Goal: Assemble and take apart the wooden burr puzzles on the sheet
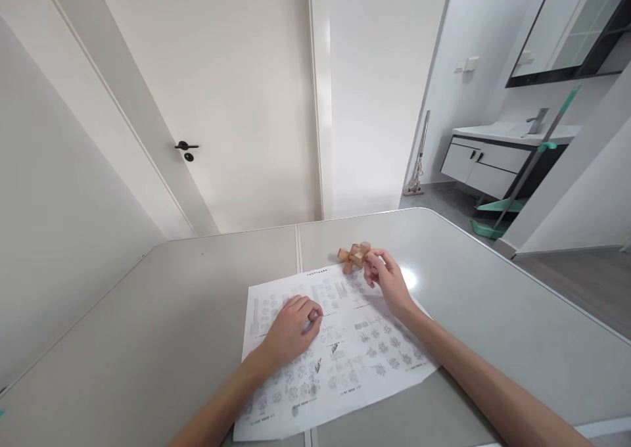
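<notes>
A wooden burr puzzle of interlocking light-brown blocks sits at the far edge of the printed sheet. My right hand is at its right end, thumb and index finger closed on a block there, the other fingers curled beneath. The white sheet carries rows of small grey line diagrams and short captions, too small to read. On its left half rests my left hand, fingers curled in toward the thumb, with nothing visible in them. Part of the sheet is hidden under both hands and forearms.
The grey table has a seam running front to back. Beyond it stand a white door with a black handle and, at right, a washbasin cabinet. A mop and a green dustpan are on the floor.
</notes>
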The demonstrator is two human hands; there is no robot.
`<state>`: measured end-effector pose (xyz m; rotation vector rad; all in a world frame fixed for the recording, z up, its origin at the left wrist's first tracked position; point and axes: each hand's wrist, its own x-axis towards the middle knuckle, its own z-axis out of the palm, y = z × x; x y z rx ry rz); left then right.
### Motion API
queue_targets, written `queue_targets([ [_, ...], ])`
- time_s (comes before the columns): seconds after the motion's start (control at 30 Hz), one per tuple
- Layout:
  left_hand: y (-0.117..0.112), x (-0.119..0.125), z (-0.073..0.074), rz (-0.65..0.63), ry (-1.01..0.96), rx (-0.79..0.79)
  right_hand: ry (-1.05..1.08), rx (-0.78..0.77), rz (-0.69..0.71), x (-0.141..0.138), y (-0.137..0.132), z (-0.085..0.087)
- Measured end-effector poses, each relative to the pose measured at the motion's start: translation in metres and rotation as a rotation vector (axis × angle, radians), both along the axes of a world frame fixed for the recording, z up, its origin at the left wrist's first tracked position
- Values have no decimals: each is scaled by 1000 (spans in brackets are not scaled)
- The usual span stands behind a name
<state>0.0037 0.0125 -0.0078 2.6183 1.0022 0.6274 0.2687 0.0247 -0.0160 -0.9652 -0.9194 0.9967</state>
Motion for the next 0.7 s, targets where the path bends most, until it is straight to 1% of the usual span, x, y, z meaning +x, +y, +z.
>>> queue_targets([
  [0.13,-1,0,1,6,-14,-32,-25,20,304,-16,-12,5],
  [0.2,-2,-1,2,40,-33,-87,-61,29,431,-24,-19,6],
  [0.3,-4,-2,4,128,-72,-199,-140,33,619,-33,-26,7],
  [0.37,-6,-3,5,141,-102,-250,-190,44,715,-36,-30,6],
  [0.5,-8,-4,8,49,-149,-298,-237,49,866,-39,-34,4],
  [0.57,-8,-4,10,-3,-166,-322,-246,43,914,-40,-35,3],
  [0.63,-8,-3,11,-26,-209,-317,-251,46,914,-41,-35,2],
  [0.7,-7,-3,11,-9,-270,-277,-248,51,888,-41,-35,3],
])
